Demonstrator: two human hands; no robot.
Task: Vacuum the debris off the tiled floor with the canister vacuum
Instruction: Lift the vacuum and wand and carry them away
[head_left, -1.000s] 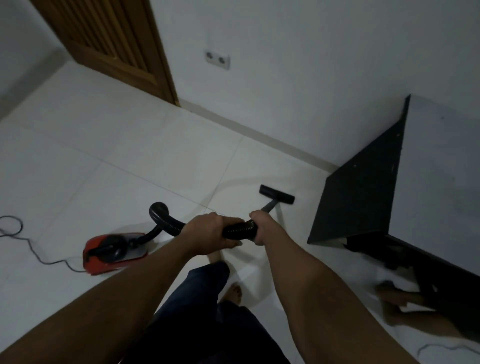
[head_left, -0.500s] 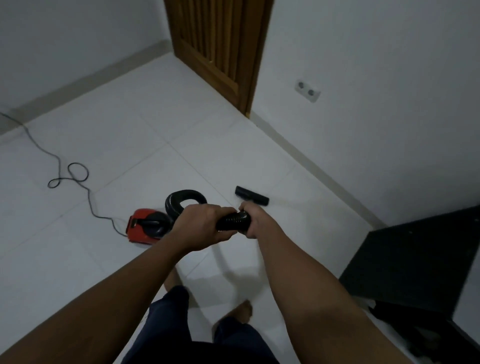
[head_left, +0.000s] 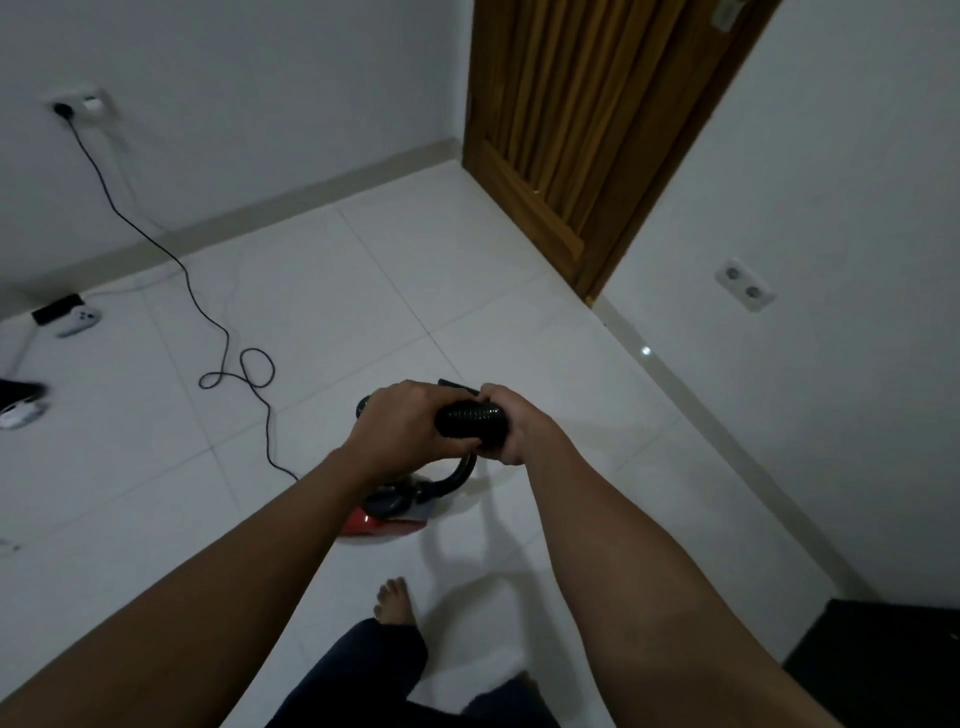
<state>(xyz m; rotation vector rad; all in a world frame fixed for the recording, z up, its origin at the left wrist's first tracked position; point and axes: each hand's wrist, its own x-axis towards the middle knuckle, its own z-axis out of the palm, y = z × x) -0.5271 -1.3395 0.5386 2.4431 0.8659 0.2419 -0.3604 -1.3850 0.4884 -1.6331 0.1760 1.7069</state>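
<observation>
both your hands curl tight around the ribbed black hose (head_left: 470, 423): your left hand (head_left: 400, 428) wraps it from above and your right hand (head_left: 514, 431) clamps it just beside, with a short ribbed stretch showing between them. at the far left edge of the tiled floor (head_left: 337, 291) a white game controller (head_left: 78, 319) lies near the wall. from the wall outlet (head_left: 78, 106) above it, a black power cord (head_left: 228, 338) drops to the tiles, loops once and runs toward the red canister vacuum (head_left: 387, 519). the canister sits mid-floor, right under your hands, with the hose arching up out of it. your bare foot (head_left: 392, 603) stands just behind it. a wooden door (head_left: 561, 130) fills the far corner, and a double socket (head_left: 745, 285) sits low on the right wall.
</observation>
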